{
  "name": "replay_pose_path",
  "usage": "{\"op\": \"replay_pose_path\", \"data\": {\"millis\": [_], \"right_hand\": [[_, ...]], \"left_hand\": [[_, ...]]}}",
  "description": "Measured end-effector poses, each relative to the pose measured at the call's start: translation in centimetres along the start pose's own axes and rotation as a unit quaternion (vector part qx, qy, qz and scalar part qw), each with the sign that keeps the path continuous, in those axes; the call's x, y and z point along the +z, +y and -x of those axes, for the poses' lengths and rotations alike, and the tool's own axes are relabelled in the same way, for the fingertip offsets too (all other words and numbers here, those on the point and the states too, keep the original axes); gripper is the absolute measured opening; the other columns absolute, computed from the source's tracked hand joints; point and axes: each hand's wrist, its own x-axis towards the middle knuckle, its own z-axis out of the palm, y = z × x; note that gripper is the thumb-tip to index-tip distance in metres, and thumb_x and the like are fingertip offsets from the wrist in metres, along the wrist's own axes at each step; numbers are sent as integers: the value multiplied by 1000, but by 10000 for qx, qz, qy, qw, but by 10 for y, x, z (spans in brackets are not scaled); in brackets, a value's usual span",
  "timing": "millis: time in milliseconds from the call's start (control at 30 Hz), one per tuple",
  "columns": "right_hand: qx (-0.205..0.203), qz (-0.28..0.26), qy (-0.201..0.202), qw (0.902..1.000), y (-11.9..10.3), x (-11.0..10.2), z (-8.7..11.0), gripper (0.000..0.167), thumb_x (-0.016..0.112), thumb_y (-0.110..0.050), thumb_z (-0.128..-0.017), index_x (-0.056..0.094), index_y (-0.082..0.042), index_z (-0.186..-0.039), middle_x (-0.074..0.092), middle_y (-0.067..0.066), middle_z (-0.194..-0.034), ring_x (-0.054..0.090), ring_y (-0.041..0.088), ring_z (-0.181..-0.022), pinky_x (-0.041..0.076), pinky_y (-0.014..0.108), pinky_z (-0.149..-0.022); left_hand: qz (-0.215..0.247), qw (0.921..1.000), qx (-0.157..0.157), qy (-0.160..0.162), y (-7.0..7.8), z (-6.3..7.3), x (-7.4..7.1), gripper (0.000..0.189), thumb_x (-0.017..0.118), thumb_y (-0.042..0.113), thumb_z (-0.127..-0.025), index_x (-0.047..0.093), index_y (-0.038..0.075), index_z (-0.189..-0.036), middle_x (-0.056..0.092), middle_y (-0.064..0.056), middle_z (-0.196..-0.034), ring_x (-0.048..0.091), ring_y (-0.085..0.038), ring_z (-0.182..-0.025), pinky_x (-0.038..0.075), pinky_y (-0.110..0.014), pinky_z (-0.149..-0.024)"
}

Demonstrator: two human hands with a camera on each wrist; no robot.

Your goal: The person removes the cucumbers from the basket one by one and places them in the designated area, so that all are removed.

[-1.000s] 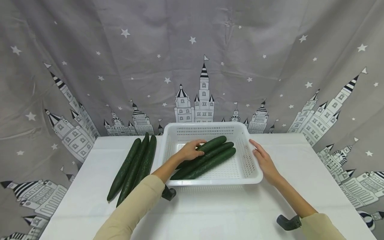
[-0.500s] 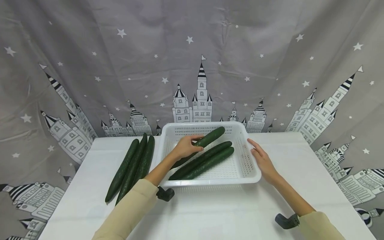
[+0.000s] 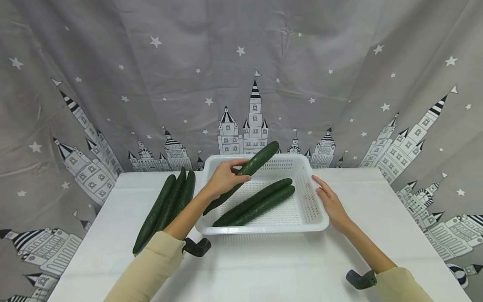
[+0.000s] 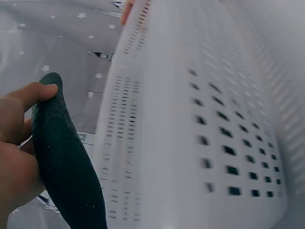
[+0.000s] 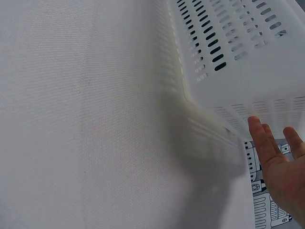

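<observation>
My left hand (image 3: 222, 180) grips a long dark green cucumber (image 3: 261, 158) round its middle, above the left part of a white plastic basket (image 3: 264, 229). The cucumber slants, its far end rising past the back rim. In the left wrist view the thumb and fingers wrap the cucumber (image 4: 66, 152). Two more cucumbers (image 3: 260, 203) lie side by side on the basket floor. My right hand (image 3: 333, 207) touches the basket's right side with fairly straight fingers; in the right wrist view its fingertips (image 5: 254, 125) are at the perforated wall.
Three cucumbers (image 3: 155, 212) lie together on the white tabletop (image 3: 271, 268), left of the basket, partly hidden by my left arm. A grey curtain (image 3: 181, 63) printed with castles and stars hangs right behind the table.
My left hand has taken hold of the rearmost cucumber in the basket, lifted it away from the other two and moved it leftward. The right hand stays at the basket's right side.
</observation>
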Motion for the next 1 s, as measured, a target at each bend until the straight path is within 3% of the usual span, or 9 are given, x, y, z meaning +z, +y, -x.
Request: {"op": "replay_pose_path", "data": {"millis": [200, 400, 733, 1000], "right_hand": [[-25, -64, -58, 10000, -2, 1, 1, 52, 30, -26, -111, 19, -13, -161, 20, 16, -163, 39, 46, -136, 52, 40, -91], [-59, -107, -96, 9999, -4, 2, 2, 53, 29, -26, -111, 19, -12, -161, 18, 17, -163, 37, 46, -137, 49, 41, -94], [-68, -44, -75, 9999, -5, 1, 3, 53, 29, -27, -111, 18, -10, -160, 18, 17, -163, 38, 47, -135, 51, 39, -93], [-87, -78, -96, 9999, -3, 0, 2, 53, 29, -27, -111, 18, -11, -160, 20, 18, -162, 40, 47, -133, 53, 38, -90]], "left_hand": [[152, 9997, 126, 171, 17, 11, -25, 58, 74, 12, -90, 54, 11, -144, 56, -10, -140, 58, -29, -107, 53, -42, -80], [-1, 9991, 66, 428, 19, 26, -48, 59, 74, 13, -91, 53, 13, -145, 54, -11, -142, 54, -31, -112, 50, -47, -85], [-262, 9935, -459, 1008, -8, 55, -87, 61, 71, 13, -92, 48, 11, -149, 49, -17, -145, 53, -36, -115, 49, -50, -89], [-80, 9866, -800, 1420, -33, 85, -118, 65, 68, 14, -96, 39, 10, -154, 44, -22, -147, 52, -38, -117, 47, -55, -93]]}}
